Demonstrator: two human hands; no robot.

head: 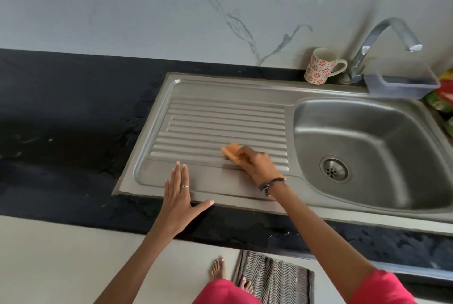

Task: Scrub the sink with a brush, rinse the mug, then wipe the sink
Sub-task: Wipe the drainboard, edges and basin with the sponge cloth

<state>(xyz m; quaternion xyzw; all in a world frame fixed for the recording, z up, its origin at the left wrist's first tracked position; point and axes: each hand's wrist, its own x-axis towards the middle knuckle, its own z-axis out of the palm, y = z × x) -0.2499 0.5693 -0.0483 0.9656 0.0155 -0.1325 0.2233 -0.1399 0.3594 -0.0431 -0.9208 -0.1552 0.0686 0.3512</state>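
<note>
The right hand point(257, 165) gripped an orange, apparently brush-like scrubber point(231, 151) on the ribbed steel sink drainboard point(220, 117), the left hand point(177, 195) lay flat, and the flowered mug point(318, 65) awaited rinsing.

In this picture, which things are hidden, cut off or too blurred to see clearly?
- Brush, head view: the right hand covers most of it; its bristles do not show.
- Mug: its inside is too blurred to tell whether it is empty.
- Plastic tray by the tap: its wall hides any contents.
- Colourful packet: cut off by the right edge.
- Drain: too small to show residue.
</note>
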